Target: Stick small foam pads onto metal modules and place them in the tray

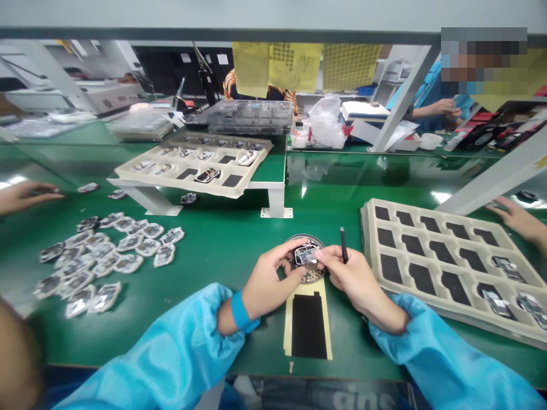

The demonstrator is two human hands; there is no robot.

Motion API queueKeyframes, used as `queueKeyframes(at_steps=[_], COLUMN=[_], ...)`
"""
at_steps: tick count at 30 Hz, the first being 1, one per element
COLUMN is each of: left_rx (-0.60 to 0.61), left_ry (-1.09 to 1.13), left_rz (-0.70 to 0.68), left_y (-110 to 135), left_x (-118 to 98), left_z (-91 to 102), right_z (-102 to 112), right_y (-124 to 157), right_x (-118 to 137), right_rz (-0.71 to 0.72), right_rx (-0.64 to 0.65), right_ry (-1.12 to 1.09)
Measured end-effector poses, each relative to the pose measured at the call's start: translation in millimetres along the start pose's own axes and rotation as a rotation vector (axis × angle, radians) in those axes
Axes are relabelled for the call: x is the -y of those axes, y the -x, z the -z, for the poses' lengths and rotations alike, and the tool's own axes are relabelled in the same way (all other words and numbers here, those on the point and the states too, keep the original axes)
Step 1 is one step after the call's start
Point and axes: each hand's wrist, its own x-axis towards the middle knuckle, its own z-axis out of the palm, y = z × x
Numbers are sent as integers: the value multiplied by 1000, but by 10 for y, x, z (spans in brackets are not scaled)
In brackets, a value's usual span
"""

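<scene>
My left hand [271,278], with a blue band at the wrist, grips a small electronic device housing [304,254] between thumb and fingers. Circuitry shows inside its pale frame. My right hand [352,277] has thumb and fingertips pinched at the housing's right edge; whether a tiny part is between them is hidden. A thin black pen-like tool [343,245] is tucked in that same hand, its end pointing up. Directly under the housing sits a round dish [315,277] with tiny parts in it. Nearer me lies a yellow sheet [288,327] bearing a black rectangle [308,324].
Several similar housings [105,256] lie at left. Right, a stacked compartment tray [371,250] holds a few devices. Another tray [239,185] rests on a raised stand [277,199]. Other people's hands reach in at left [25,196] and right [519,219]. A shelf edge [256,35] crosses above.
</scene>
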Motion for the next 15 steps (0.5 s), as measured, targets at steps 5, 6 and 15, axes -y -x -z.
queueKeyframes(at_steps=[5, 6, 15], left_rx=[-63, -72, -129], left_ry=[-98, -104, -296], left_rz=[-42, -46, -221], left_y=[13, 14, 48], left_x=[10, 16, 48], left_z=[-23, -25, -6], right_z=[-5, -5, -39], right_y=[-22, -27, -29], right_x=[-71, -84, -146], right_rz=[43, 53, 110], right_rx=[-27, -33, -71], right_ry=[19, 25, 42])
